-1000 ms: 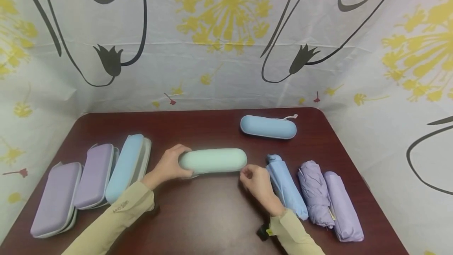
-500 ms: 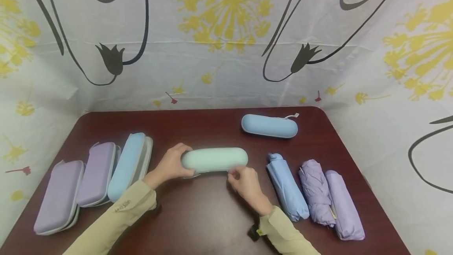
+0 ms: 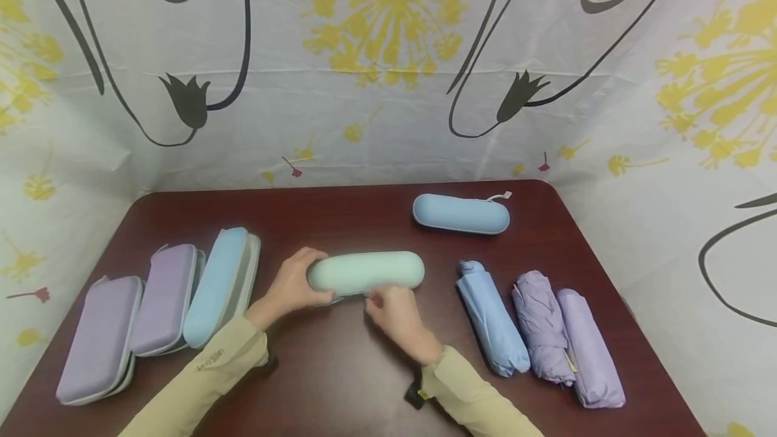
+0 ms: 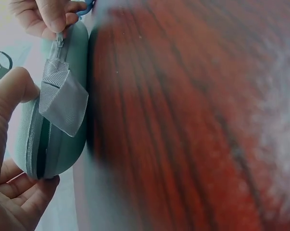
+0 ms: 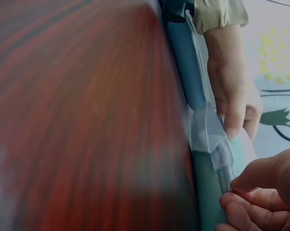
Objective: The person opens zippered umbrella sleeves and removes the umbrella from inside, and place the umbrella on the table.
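Observation:
A mint-green zippered case [image 3: 366,271] lies lengthwise on the table in the middle of the head view. Its left end is gripped by my left hand [image 3: 297,280], thumb on the near side and fingers round the far side. My right hand [image 3: 396,315] pinches the small metal zipper pull [image 4: 59,39] on the near side of the case. Beside the pull, a grey fabric tab [image 4: 65,101] hangs at the zipper's end. In the left wrist view the seam gapes near the left end, below the tab. What is inside the case cannot be seen.
A blue case [image 3: 461,214] lies at the back right. Two purple cases [image 3: 102,339] and a light-blue case [image 3: 215,288] stand along the left. On the right lie a folded blue umbrella [image 3: 493,319] and two purple umbrellas [image 3: 542,328]. A patterned cloth [image 3: 364,120] hangs behind the table.
My right hand has slid left along the near side of the green case, from its right end to left of its middle. The left hand keeps its grip in place.

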A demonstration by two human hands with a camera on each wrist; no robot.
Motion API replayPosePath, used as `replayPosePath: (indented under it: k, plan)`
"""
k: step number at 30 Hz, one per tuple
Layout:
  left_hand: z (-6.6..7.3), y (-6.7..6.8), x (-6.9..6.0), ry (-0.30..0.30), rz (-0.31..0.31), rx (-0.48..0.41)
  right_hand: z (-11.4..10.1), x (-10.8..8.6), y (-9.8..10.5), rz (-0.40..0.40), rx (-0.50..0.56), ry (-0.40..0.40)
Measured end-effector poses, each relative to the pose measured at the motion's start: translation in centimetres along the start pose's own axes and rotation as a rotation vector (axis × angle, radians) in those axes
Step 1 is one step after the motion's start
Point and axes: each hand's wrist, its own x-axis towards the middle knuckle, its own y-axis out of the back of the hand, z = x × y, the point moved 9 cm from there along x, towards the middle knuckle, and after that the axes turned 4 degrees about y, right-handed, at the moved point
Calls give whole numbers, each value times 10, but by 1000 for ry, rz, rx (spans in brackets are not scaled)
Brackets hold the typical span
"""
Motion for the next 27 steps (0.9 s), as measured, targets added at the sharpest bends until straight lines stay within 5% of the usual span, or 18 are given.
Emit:
replayPosePath:
  k: [14, 19, 23, 27]
  plan:
    - [-1, -2, -1, -29, 2, -15, -7, 6, -4, -38, 64, 75]
    - [2, -2, -2, -36, -14, -7, 4, 15, 27, 82, 79, 150]
    - [4, -1, -3, -35, -48, -12, 37, 26, 43, 88, 17, 16]
    - [5, -1, 1, -44, -116, -20, 63, 29, 36, -114, 51, -144]
